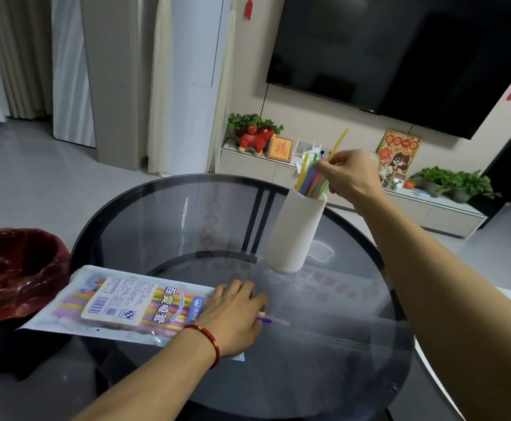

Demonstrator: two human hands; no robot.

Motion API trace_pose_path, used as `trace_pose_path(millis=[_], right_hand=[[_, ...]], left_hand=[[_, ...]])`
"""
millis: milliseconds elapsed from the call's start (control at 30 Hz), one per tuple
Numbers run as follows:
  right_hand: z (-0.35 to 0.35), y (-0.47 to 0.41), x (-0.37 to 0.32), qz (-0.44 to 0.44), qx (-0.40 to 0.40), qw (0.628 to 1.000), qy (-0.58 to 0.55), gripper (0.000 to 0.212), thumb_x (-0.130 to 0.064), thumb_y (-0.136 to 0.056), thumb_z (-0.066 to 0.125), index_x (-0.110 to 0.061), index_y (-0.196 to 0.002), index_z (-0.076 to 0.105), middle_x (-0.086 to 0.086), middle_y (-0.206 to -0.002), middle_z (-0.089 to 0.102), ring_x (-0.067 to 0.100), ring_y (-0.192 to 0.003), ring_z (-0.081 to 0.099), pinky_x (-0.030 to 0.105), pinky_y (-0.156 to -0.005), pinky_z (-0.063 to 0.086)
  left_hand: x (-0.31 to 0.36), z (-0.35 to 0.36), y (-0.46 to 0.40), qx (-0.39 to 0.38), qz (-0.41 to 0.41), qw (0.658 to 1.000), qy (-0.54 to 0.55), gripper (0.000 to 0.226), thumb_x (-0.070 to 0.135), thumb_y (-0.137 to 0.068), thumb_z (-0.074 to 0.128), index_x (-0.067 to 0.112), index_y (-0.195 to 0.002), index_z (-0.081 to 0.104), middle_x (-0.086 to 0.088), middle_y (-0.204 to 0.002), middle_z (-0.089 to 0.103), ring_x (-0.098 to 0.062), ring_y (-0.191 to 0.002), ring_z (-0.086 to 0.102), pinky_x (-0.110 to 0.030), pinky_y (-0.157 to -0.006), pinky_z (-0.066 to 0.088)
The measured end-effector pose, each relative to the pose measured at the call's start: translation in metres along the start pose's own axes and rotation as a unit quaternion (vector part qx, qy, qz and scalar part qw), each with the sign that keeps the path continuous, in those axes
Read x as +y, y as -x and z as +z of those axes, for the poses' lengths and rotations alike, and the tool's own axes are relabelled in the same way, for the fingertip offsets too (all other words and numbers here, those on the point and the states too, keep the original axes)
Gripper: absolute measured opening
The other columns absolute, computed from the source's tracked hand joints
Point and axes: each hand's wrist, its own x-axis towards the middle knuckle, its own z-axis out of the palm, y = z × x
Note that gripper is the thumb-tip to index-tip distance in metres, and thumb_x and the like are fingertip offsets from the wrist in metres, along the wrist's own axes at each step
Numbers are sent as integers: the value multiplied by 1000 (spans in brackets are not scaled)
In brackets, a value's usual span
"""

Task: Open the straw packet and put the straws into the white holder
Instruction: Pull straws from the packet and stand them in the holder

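The straw packet [120,305] lies flat on the round glass table [324,360], still holding several coloured straws. My left hand [233,317] rests palm down on the packet's open right end, fingers spread; two loose straws [271,319] poke out from under its fingers. The ribbed white holder [296,232] stands at the table's far side with a bunch of coloured straws [312,179] sticking out of its top. My right hand [350,174] hovers just above the holder's mouth, fingers pinched on a yellow straw [340,141] that slants up and right.
A bin with a dark red liner [14,271] stands left of the table, touching the packet's corner. Behind the table runs a low white TV cabinet [448,214] with potted plants, a red toy and framed pictures, under a large dark screen.
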Motion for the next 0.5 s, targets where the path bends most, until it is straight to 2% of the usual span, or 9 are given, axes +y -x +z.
trace_pose_path(millis=[67, 100, 167, 233, 300, 400, 433, 500], right_hand=[[-2, 3, 0, -30, 36, 999, 16, 34, -29, -89, 72, -4, -113, 73, 7, -88, 73, 16, -72, 66, 31, -68, 57], [-2, 6, 1, -52, 52, 997, 39, 42, -30, -92, 70, -7, -127, 66, 10, -105, 70, 18, -88, 64, 34, -79, 55], [0, 13, 5, -122, 48, 986, 100, 55, -27, -98, 62, -12, -148, 47, 16, -137, 57, 22, -116, 54, 38, -97, 48], [6, 22, 13, -188, -5, 975, 117, 64, -18, -103, 54, -11, -161, 27, 19, -160, 39, 32, -140, 45, 46, -113, 41], [11, 29, 19, -212, -35, 973, 85, 72, -10, -102, 50, -11, -165, 14, 19, -166, 32, 32, -144, 43, 40, -112, 39], [11, 28, 19, -200, 26, 979, 16, 89, -8, -96, 55, -14, -166, 0, 16, -173, 17, 15, -140, 41, 18, -102, 35], [11, 24, 17, -199, 35, 979, 18, 91, -11, -94, 56, -16, -166, 1, 14, -174, 15, 14, -143, 38, 17, -104, 33], [10, 16, 18, -203, -7, 976, 81, 82, -19, -95, 55, -15, -166, 15, 9, -174, 16, 24, -153, 32, 30, -114, 28]], left_hand=[[-1, 0, 0, 0, 2, 1000, 2, 26, 37, -96, 48, 30, -121, 53, 0, -128, 47, -22, -120, 43, -44, -106, 37], [-1, -1, 0, 3, 4, 1000, 2, 26, 37, -96, 48, 30, -120, 53, 0, -127, 47, -22, -119, 43, -44, -106, 37], [-1, -1, 0, 6, 6, 1000, 1, 26, 36, -95, 47, 29, -118, 54, 1, -125, 47, -22, -119, 43, -44, -105, 37], [0, -2, 1, 6, 7, 1000, 2, 25, 36, -94, 47, 28, -116, 54, 0, -123, 47, -23, -118, 43, -44, -104, 37], [1, -3, 1, 5, 7, 1000, -1, 25, 36, -93, 47, 27, -115, 54, 0, -123, 47, -23, -118, 42, -45, -104, 36], [1, -4, 1, -2, 5, 1000, -6, 24, 36, -93, 47, 27, -115, 54, 0, -123, 47, -23, -118, 42, -45, -104, 36], [1, -4, 1, -2, 5, 1000, -6, 24, 36, -93, 47, 28, -115, 54, 0, -123, 47, -23, -117, 42, -45, -104, 36], [1, -3, 1, -1, 6, 1000, -3, 24, 36, -94, 47, 28, -115, 54, 1, -122, 48, -22, -117, 43, -45, -104, 37]])
